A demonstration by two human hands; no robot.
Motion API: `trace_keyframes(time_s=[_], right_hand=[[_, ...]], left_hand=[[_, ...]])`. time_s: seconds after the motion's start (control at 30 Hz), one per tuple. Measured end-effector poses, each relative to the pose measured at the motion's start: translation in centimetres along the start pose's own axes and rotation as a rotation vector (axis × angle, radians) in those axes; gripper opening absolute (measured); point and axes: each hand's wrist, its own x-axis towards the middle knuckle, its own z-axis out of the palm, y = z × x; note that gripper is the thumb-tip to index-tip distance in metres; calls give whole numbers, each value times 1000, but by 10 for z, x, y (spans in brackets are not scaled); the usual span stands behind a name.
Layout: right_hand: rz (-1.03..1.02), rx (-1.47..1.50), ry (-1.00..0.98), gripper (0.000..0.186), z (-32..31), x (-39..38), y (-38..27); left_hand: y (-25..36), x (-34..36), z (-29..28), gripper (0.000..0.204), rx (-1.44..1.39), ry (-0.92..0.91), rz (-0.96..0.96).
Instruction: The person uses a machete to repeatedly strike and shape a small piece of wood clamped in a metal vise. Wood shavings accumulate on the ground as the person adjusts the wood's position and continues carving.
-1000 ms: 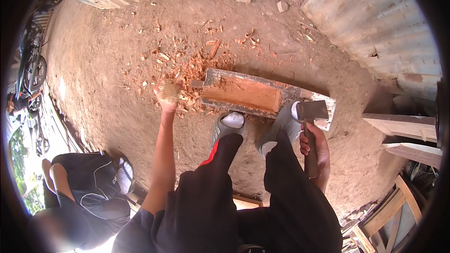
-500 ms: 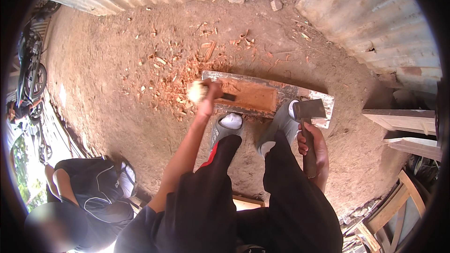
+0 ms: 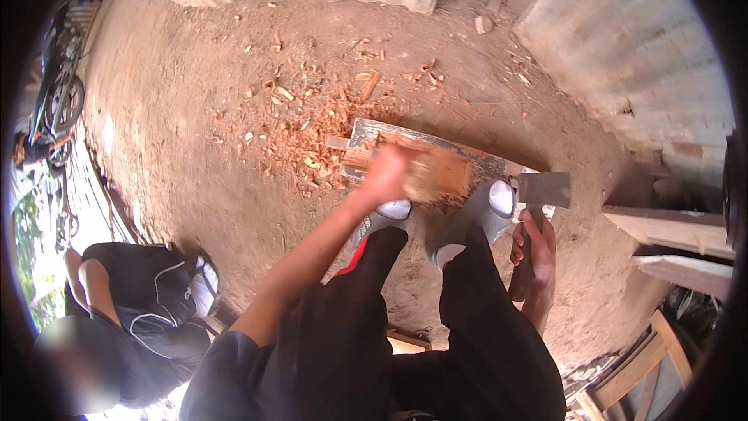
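My left hand, smeared by motion, holds a pale tan, frayed-looking object over the orange, hollowed middle of a weathered wooden board lying on the dirt. What exactly it is, I cannot make out. My right hand grips the dark handle of a broad-headed metal tool upright beside my right leg, its head over the board's right end. My right foot is at the board's near edge, and my left foot is just below it, partly behind my left hand and forearm.
Wood shavings litter the dirt. Corrugated metal sheets border the back and right. Wooden panels and a frame lie at right. Another person in dark clothes is at lower left; motorbikes stand at far left.
My left hand has swung right from the shavings onto the board's middle with its pale-topped object, which showed a dark bar half a second ago. The right-hand tool sits slightly farther right and lower in view.
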Motion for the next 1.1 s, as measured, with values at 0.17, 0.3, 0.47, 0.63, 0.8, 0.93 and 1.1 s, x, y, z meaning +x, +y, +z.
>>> trace_keyframes(time_s=[0.17, 0.3, 0.47, 0.63, 0.8, 0.93, 1.1], right_hand=[[-320, -168, -38, 27, 21, 3, -10], [-179, -193, -102, 24, 28, -1, -25], [-158, -126, -106, 24, 43, 1, -13], [-128, -101, -94, 25, 39, -1, -5], [-108, -91, -61, 27, 31, 0, -1], [-143, -73, -41, 30, 31, -2, -5], [-232, -121, -14, 37, 34, -5, -21]], left_hand=[[31, 35, 57, 49, -47, -52, -25], [38, 35, 56, 45, -50, -8, -104], [43, 41, 55, 42, 28, -3, -79], [20, 24, 48, 42, -36, 28, -48], [21, 27, 41, 49, -63, 128, -112], [13, 34, 38, 44, -79, 42, -125], [5, 36, 36, 41, -117, -50, -201]])
